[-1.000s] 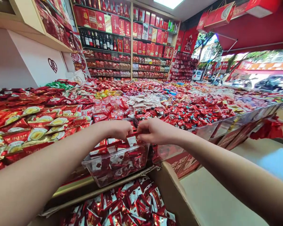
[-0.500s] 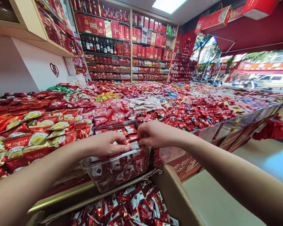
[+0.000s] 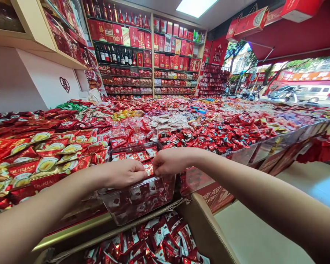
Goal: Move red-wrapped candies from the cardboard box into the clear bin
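A clear plastic bin [image 3: 139, 205] holds red and white wrapped packets [image 3: 133, 155] laid in rows. My left hand [image 3: 126, 173] is over the bin's near edge, its fingers pressed together on the packets. Beside it, my right hand [image 3: 166, 161] is curled down at the bin's right side, thumb and fingers closed. The fingertips of both hands nearly meet at a packet; what each grips is too hidden to make out. Below the bin, an open cardboard box [image 3: 206, 223] contains loose packets of similar red and white wrapping [image 3: 159, 234].
Gold and red durian packets [image 3: 48, 164] are piled at the left. Red packets [image 3: 225, 134] spread across the counter to the right and back. Shelves [image 3: 153, 55] with bottles and boxes stand behind. Pale floor [image 3: 253, 216] shows at the lower right.
My right hand has moved slightly left and down, closer to my left hand. My left hand's thumb and fingers have drawn together, and it sits a little lower.
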`<state>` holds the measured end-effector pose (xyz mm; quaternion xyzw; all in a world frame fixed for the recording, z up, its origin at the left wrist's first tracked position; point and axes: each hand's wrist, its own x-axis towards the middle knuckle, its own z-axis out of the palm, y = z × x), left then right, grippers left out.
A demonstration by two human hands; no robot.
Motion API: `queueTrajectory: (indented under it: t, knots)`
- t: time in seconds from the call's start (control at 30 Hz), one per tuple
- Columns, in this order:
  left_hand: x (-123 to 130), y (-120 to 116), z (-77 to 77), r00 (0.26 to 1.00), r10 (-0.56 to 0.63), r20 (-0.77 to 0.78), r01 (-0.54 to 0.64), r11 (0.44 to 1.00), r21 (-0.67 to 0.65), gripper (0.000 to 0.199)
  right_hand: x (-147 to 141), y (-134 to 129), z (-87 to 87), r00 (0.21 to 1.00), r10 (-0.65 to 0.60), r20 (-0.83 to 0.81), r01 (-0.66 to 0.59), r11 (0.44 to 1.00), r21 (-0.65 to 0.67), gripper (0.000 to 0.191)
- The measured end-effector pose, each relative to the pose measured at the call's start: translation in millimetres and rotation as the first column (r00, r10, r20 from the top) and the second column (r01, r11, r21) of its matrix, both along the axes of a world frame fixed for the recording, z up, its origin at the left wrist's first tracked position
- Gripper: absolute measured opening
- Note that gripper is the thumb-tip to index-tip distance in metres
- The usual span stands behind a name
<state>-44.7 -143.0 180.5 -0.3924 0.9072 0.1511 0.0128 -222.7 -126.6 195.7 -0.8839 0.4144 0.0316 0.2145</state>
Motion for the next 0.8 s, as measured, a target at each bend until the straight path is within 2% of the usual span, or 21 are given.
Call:
queueTrajectory:
  t: [0.07,0.2,0.33,0.47,0.63,0.8]
  knots:
    - [-0.7,0.6,0.4,0.999,-0.027,0.024,0.026,0.999,0.038,0.037,0.8,-1.4,2.5,1.0,-0.014,-0.011,0.015,0.999,0.037,0.02]
    - [-1.1,3.7,3.7,0.998,-0.038,0.058,0.035,0.998,0.045,0.043,5.9,-0.3,10.3,0.989,-0.032,-0.142,0.017,0.994,-0.106,0.021]
    - [1.6,5.2,7.0,0.998,-0.041,0.047,0.041,0.999,0.008,0.031,12.3,0.7,11.0,0.997,-0.034,-0.074,0.019,0.982,-0.189,0.024]
    - [5.2,4.4,3.5,0.998,-0.061,0.024,0.061,0.998,-0.027,0.027,15.0,0.8,5.3,0.993,0.013,-0.118,-0.03,0.989,-0.142,0.022]
    - [8.8,5.1,-2.8,0.998,-0.037,0.048,0.04,0.997,-0.067,0.029,12.7,1.4,3.4,0.996,0.012,-0.092,-0.021,0.995,-0.102,0.021]
    - [10.0,5.7,0.3,0.998,-0.016,0.064,0.021,0.996,-0.082,0.03,10.4,3.4,4.0,0.992,0.017,-0.127,-0.032,0.992,-0.12,0.019]
